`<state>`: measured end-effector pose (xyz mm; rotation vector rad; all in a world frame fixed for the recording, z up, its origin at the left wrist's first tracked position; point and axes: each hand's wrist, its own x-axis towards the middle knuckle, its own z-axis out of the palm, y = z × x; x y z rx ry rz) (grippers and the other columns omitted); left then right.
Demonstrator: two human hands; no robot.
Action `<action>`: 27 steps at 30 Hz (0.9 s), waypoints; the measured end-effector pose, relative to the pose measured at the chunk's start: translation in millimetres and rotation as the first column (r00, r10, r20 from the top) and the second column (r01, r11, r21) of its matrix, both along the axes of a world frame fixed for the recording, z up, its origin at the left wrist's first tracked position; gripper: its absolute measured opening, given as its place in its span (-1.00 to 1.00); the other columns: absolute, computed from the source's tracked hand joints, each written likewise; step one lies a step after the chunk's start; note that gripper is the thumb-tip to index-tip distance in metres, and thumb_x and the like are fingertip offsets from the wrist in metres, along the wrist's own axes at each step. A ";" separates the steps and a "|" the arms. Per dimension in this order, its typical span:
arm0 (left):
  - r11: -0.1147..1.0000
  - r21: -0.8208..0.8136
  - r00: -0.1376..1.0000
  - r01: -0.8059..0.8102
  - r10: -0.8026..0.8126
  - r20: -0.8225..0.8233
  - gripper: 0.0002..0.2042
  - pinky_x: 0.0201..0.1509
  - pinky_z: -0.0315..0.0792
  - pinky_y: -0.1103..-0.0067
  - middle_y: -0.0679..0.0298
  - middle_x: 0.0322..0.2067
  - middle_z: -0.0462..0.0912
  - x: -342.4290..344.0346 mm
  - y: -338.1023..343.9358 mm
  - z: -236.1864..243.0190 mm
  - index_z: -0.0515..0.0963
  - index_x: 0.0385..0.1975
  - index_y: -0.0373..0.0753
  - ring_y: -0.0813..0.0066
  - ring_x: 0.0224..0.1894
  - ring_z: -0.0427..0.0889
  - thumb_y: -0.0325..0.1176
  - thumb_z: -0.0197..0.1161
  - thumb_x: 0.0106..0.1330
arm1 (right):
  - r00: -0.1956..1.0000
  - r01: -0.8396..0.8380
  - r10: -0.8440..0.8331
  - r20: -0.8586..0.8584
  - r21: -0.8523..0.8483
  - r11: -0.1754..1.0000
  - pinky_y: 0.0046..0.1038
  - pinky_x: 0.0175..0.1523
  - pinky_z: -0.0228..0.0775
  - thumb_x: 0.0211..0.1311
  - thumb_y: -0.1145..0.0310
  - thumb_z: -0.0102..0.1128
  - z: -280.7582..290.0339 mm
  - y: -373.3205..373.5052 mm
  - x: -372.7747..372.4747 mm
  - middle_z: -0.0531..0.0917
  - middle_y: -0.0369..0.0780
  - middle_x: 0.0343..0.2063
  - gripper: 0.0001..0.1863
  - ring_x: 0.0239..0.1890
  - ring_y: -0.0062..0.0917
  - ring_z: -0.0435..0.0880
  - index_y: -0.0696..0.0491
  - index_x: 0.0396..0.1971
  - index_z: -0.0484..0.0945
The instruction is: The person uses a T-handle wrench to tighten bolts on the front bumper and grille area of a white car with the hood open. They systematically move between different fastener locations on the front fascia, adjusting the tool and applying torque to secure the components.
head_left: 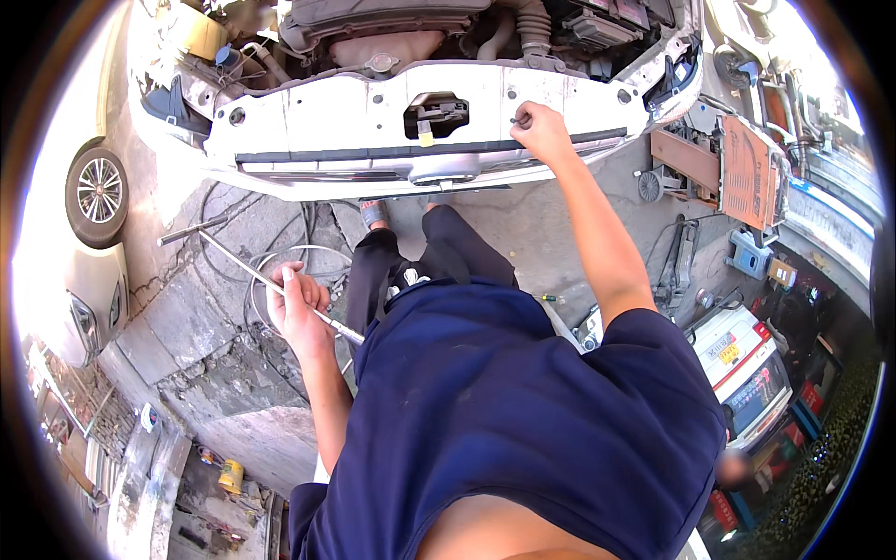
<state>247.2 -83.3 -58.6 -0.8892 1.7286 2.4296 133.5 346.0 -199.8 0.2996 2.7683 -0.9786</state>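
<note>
My left hand (299, 308) is closed round a long metal T-handled bar (233, 250), held slanting beside my hip with its crosspiece up at the left. My right hand (539, 133) is at the white front panel (317, 121) of a car with its engine bay uncovered. Its fingers pinch a small dark piece (519, 120) that is too small to name. A latch assembly (448, 112) sits in the panel's middle opening, a short way left of that hand, with a pale yellow tab (425, 134) hanging below it.
A parked car's wheel (97, 198) is on the left. Hoses (304, 229) cross the cracked concrete (168, 327). To the right stand an orange machine (747, 173), a blue bin (747, 252) and another vehicle (742, 373). A yellow container (231, 476) sits at lower left.
</note>
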 end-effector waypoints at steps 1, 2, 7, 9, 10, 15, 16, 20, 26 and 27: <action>1.000 0.005 1.000 -0.010 0.010 0.008 -0.83 -0.62 0.04 0.69 0.46 -0.65 0.18 1.8 -0.9 -1.8 0.45 -0.20 -0.31 0.74 -0.64 0.10 -0.33 0.03 0.55 | 1.000 -0.028 0.029 -0.008 0.051 0.998 -0.33 -0.14 0.56 -0.09 0.40 0.35 0.5 -1.0 -2.0 0.69 -0.09 -0.47 -0.79 -0.34 -0.27 0.71 0.14 -0.40 0.63; 1.000 0.009 1.000 -0.019 0.018 0.016 -0.83 -0.61 0.03 0.68 0.47 -0.64 0.17 3.3 -1.6 -3.4 0.46 -0.20 -0.32 0.74 -0.64 0.09 -0.33 0.03 0.55 | 0.999 -0.051 0.052 -0.007 0.076 0.996 -0.27 -0.12 0.55 -0.10 0.39 0.35 1.1 -1.8 -4.0 0.70 -0.07 -0.45 -0.79 -0.33 -0.20 0.70 0.13 -0.41 0.63; 0.998 0.030 0.998 -0.046 0.045 0.031 -0.83 -0.61 0.02 0.68 0.46 -0.65 0.17 9.7 -4.4 -8.5 0.45 -0.20 -0.32 0.74 -0.65 0.08 -0.33 0.03 0.55 | 0.974 -0.227 0.224 0.043 0.258 0.939 -0.24 -0.11 0.54 -0.09 0.41 0.34 4.0 -2.8 -17.1 0.70 -0.03 -0.41 -0.79 -0.30 -0.15 0.70 0.13 -0.39 0.64; 0.998 0.037 0.998 -0.058 0.056 0.035 -0.83 -0.61 0.02 0.68 0.46 -0.64 0.16 11.1 -5.8 -9.8 0.45 -0.21 -0.32 0.74 -0.65 0.08 -0.33 0.03 0.55 | 0.957 -0.289 0.278 0.079 0.289 0.913 -0.23 -0.10 0.53 -0.10 0.42 0.33 6.0 -2.5 -23.0 0.70 -0.02 -0.41 -0.80 -0.29 -0.12 0.69 0.13 -0.39 0.64; 0.996 0.056 0.997 -0.067 0.066 0.035 -0.83 -0.61 0.02 0.68 0.47 -0.64 0.16 11.6 -6.8 -10.3 0.45 -0.21 -0.32 0.74 -0.66 0.08 -0.33 0.03 0.55 | 0.946 -0.324 0.307 0.103 0.305 0.896 -0.22 -0.10 0.53 -0.10 0.42 0.33 6.9 -2.7 -26.1 0.70 -0.01 -0.41 -0.80 -0.29 -0.11 0.69 0.13 -0.40 0.64; 0.997 0.039 0.998 -0.065 0.064 0.021 -0.83 -0.62 0.02 0.68 0.47 -0.64 0.16 14.2 -10.9 -11.7 0.44 -0.21 -0.32 0.74 -0.65 0.08 -0.33 0.03 0.55 | 0.913 -0.408 0.374 0.164 0.367 0.836 -0.17 -0.09 0.53 -0.10 0.42 0.32 9.4 -6.8 -31.8 0.69 -0.01 -0.42 -0.81 -0.27 -0.10 0.69 0.13 -0.41 0.63; 0.995 0.056 0.997 -0.077 0.076 0.017 -0.83 -0.62 0.02 0.68 0.47 -0.64 0.16 14.4 -11.3 -12.0 0.44 -0.21 -0.32 0.74 -0.65 0.08 -0.33 0.02 0.55 | 0.915 -0.403 0.370 0.161 0.372 0.836 -0.15 -0.09 0.53 -0.10 0.41 0.33 9.3 -7.9 -31.6 0.69 -0.01 -0.42 -0.80 -0.27 -0.10 0.69 0.13 -0.41 0.63; 0.995 0.043 0.996 -0.092 0.091 0.019 -0.83 -0.61 0.02 0.68 0.47 -0.64 0.16 14.3 -10.8 -11.8 0.44 -0.21 -0.32 0.74 -0.65 0.07 -0.34 0.02 0.55 | 0.944 -0.330 0.303 0.131 0.371 0.868 -0.13 -0.09 0.54 -0.11 0.40 0.35 7.0 -11.4 -26.5 0.69 -0.01 -0.43 -0.79 -0.26 -0.11 0.70 0.13 -0.41 0.62; 0.995 0.069 0.997 -0.078 0.077 0.012 -0.83 -0.61 0.02 0.68 0.47 -0.64 0.16 9.4 -4.9 -11.6 0.46 -0.20 -0.32 0.74 -0.64 0.08 -0.34 0.02 0.55 | 0.959 -0.284 0.257 0.120 0.419 0.862 -0.18 -0.08 0.53 -0.12 0.39 0.34 -3.5 -14.1 -20.0 0.70 -0.01 -0.41 -0.78 -0.26 -0.13 0.69 0.12 -0.39 0.64; 0.995 0.071 0.998 -0.069 0.069 0.008 -0.83 -0.61 0.02 0.68 0.47 -0.64 0.16 8.6 -3.5 -11.5 0.46 -0.20 -0.32 0.74 -0.64 0.09 -0.34 0.02 0.55 | 0.959 -0.285 0.253 0.131 0.422 0.861 -0.18 -0.08 0.53 -0.12 0.39 0.34 -5.9 -14.8 -19.0 0.69 -0.01 -0.41 -0.77 -0.26 -0.13 0.69 0.12 -0.39 0.64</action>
